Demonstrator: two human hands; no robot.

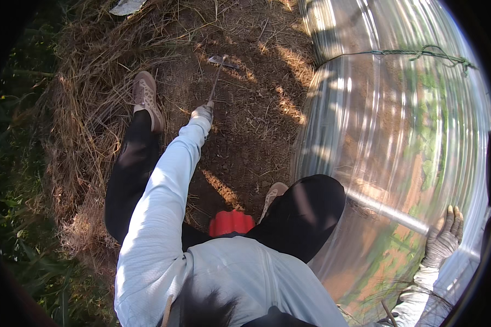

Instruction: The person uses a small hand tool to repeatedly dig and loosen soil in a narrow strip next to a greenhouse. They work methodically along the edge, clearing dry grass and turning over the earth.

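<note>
My left hand [203,113], in a grey work glove, grips the short handle of a hand hoe [217,82]. The hoe's thin shaft reaches forward, and its flat metal blade [224,62] is at the bare soil [245,135]. Off to the right, my right hand [446,239], also gloved, rests against clear plastic sheeting [376,135] with its fingers stretched out and nothing held. Its fingertips look tan. Part of my right arm is cut off by the lower edge.
Dry straw [90,135] is heaped at left, bordered by green plants [8,196]. A green rope [425,53] crosses the sheeting, and a metal pipe [388,211] shows through it. Between my legs is a red plastic object [232,223]. A pale scrap [127,6] lies far ahead.
</note>
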